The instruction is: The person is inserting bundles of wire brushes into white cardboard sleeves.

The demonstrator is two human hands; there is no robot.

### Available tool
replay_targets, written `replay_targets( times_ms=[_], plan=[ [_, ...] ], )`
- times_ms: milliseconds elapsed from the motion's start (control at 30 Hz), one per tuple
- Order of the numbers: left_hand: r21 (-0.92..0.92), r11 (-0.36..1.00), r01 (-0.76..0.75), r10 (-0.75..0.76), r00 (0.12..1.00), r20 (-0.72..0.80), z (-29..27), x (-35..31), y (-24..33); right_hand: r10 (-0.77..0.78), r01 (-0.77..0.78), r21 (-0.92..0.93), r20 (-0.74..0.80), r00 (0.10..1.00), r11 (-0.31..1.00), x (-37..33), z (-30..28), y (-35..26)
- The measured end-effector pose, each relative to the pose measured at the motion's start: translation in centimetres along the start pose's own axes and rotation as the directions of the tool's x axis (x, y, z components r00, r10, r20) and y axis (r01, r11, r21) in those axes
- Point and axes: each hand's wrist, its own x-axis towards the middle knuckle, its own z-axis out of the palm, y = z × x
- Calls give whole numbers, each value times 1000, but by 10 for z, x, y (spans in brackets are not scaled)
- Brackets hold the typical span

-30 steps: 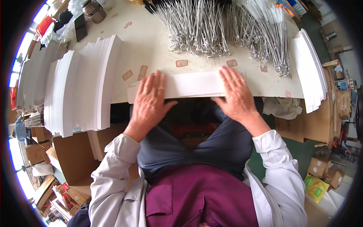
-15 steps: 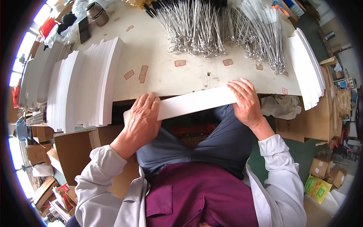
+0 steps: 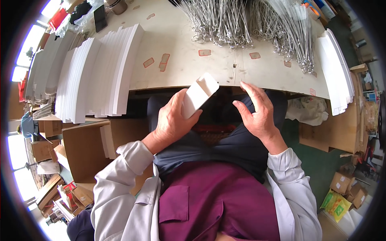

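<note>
My left hand (image 3: 173, 119) is closed round a long narrow white cardboard box (image 3: 197, 98), held tilted above my lap. Its far end is unclosed, with a flap standing up there. To the right of the box, my right hand (image 3: 256, 110) is apart from it, thumb and fingers spread, holding nothing. Beyond both hands lies the front edge of the pale worktable (image 3: 181, 76). On its left stand rows of white box blanks or flat boxes (image 3: 108, 72). Thin metal skewers with looped ends (image 3: 225, 24) lie in a large heap at the back.
More white boxes (image 3: 335, 72) stack at the table's right edge. Under the table's left side stands an open brown carton (image 3: 86, 148). A white plastic bag (image 3: 307, 110) hangs at the right. A phone (image 3: 100, 18) and a metal flask (image 3: 116, 6) are at the back left.
My right hand has let go of the white box and opened. My left hand has turned the box so its end points up and away. The view has shifted slightly.
</note>
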Motion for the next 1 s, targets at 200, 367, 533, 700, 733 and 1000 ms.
replay_targets(
  times_ms=[200, 367, 533, 700, 733, 1000],
  plan=[
    [78, 996, 31, -40, 992, 117, 0, -9, 8, 17, -5, 236, -50, 999, 972, -17, 29, -23],
    [146, 988, -42, 22, 990, 137, -21, 1, 12, 8, 16, 238, -101, 995, 971, -11, 45, -26],
    [106, 994, 11, -26, 989, 142, -12, -13, 11, 199, -163, 423, -43, 979, 891, -18, 62, -36],
    [-10, 987, 161, -156, 970, 188, 0, -18, 22, 395, -545, 664, 381, 836, 512, -35, 66, -43],
    [-49, 986, 162, -147, 964, 222, -1, -18, 23, 365, -515, 607, 363, 857, 605, -36, 64, -46],
    [-130, 959, 250, -210, 941, 266, 2, -31, 27, 452, -631, 577, 442, 775, 519, -46, 64, -55]
  ],
)
